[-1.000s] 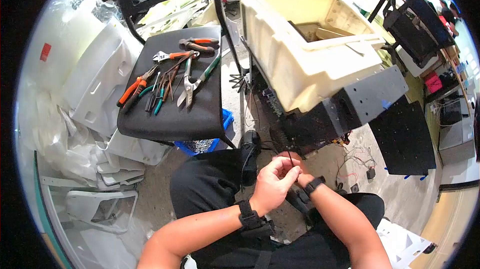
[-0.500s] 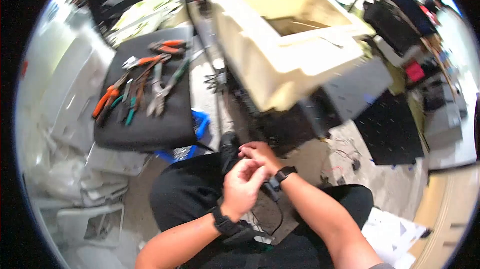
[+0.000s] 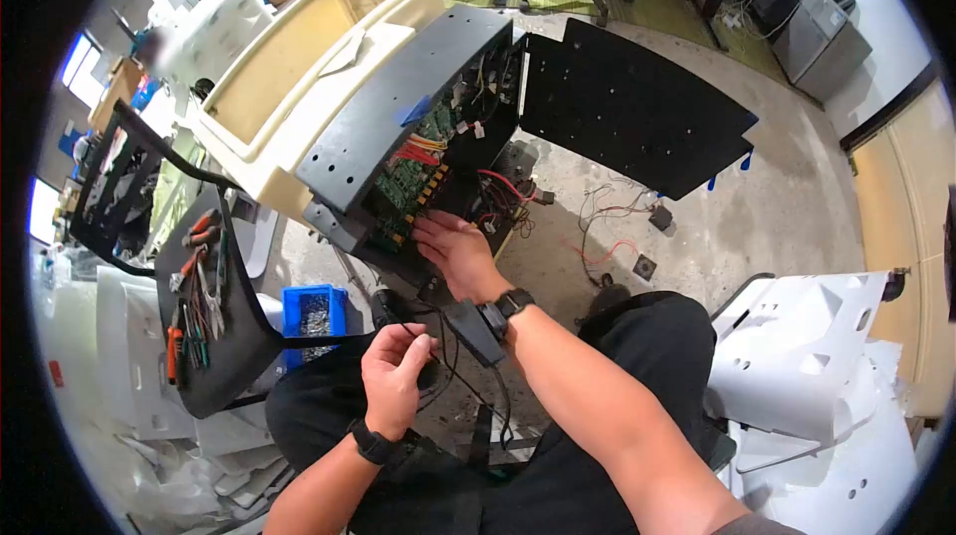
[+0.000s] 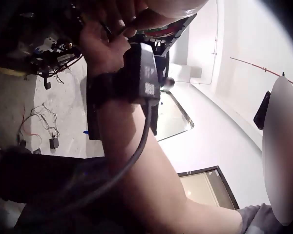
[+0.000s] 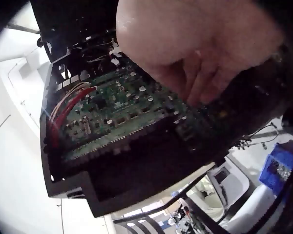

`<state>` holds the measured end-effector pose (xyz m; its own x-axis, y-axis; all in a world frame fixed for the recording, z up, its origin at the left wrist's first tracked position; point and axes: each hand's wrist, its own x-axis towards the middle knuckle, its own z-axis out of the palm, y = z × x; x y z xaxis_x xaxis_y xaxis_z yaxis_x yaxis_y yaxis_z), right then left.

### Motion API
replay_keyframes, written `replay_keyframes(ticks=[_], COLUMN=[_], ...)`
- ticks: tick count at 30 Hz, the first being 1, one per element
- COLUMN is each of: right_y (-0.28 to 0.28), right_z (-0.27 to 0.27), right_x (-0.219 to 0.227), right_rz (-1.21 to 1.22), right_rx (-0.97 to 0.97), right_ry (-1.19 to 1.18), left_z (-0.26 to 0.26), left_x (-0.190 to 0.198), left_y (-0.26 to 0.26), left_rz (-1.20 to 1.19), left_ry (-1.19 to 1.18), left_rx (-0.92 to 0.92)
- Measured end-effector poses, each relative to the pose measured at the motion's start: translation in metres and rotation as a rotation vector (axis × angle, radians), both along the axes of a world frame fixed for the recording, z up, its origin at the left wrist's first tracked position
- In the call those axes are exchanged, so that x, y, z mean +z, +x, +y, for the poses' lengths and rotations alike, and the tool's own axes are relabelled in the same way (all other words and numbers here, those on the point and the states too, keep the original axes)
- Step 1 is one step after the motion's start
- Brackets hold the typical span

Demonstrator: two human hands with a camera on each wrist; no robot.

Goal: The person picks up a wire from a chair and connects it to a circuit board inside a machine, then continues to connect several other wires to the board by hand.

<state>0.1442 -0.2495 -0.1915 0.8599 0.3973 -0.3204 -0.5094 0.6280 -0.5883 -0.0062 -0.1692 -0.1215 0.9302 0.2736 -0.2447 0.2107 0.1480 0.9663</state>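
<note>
In the head view my left hand [image 3: 391, 376] is over my lap, thumb and forefinger pinching a thin black cable [image 3: 411, 331]. Ahead of it, my right hand [image 3: 458, 254] reaches into an opened dark metal housing [image 3: 398, 102], its fingers extended at the lower edge of a green circuit board [image 3: 403, 184]. The right wrist view shows those fingertips low over the board [image 5: 122, 105], where the hand itself hides part of it. Red and yellow wires [image 3: 420, 151] cross the board's upper part.
A cream plastic shell [image 3: 274, 142] adjoins the housing. Pliers and other tools [image 3: 197, 291] lie on a black chair [image 3: 234, 356] at left, beside a blue bin [image 3: 334, 311]. A black panel [image 3: 632, 107] extends right. Loose wires [image 3: 597, 221] lie on the floor; white panels [image 3: 797, 346] stand at right.
The view has swung right and shows the housing's open side. My hands, close together before, are now apart: the right has reached forward to the circuit board while the left stays over my lap.
</note>
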Motion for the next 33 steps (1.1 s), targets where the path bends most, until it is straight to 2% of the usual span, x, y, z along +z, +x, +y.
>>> replay_keyframes(ticks=[3, 5, 8, 10, 11, 13, 14, 16, 24, 33], right_y=[0.02, 0.03, 0.032, 0.033, 0.034, 0.036, 0.034, 0.03, 0.032, 0.03], right_z=[0.012, 0.016, 0.02, 0.018, 0.019, 0.019, 0.02, 0.021, 0.023, 0.023], right_x=[0.01, 0.011, 0.016, 0.019, 0.013, 0.006, 0.008, 0.015, 0.002, 0.007], right_rz=[0.082, 0.004, 0.04, 0.203, 0.209, 0.094, 0.098, 0.216, 0.177, 0.167], right_rx=[0.046, 0.11, 0.12, 0.049, 0.051, 0.089, 0.09, -0.026, 0.002, 0.008], right_ry=[0.073, 0.142, 0.059, 0.19, 0.195, 0.184, 0.189, 0.207, 0.223, 0.219], left_z=[-0.005, -0.005, -0.007, -0.008, -0.009, -0.008, -0.008, -0.007, -0.011, -0.011], left_x=[0.002, 0.002, 0.001, 0.002, 0.001, -0.004, -0.004, -0.004, -0.005, -0.001], left_y=[0.007, 0.011, 0.013, 0.016, 0.016, 0.015, 0.015, 0.016, 0.018, 0.023], left_rz=[0.02, 0.005, 0.032, 0.065, 0.071, 0.065, 0.069, 0.064, 0.101, 0.093], left_ry=[0.054, 0.034, 0.072, 0.081, 0.086, 0.09, 0.094, 0.102, 0.114, 0.133], left_rx=[-0.014, -0.03, -0.019, -0.023, -0.022, -0.023, -0.023, -0.042, -0.043, -0.046])
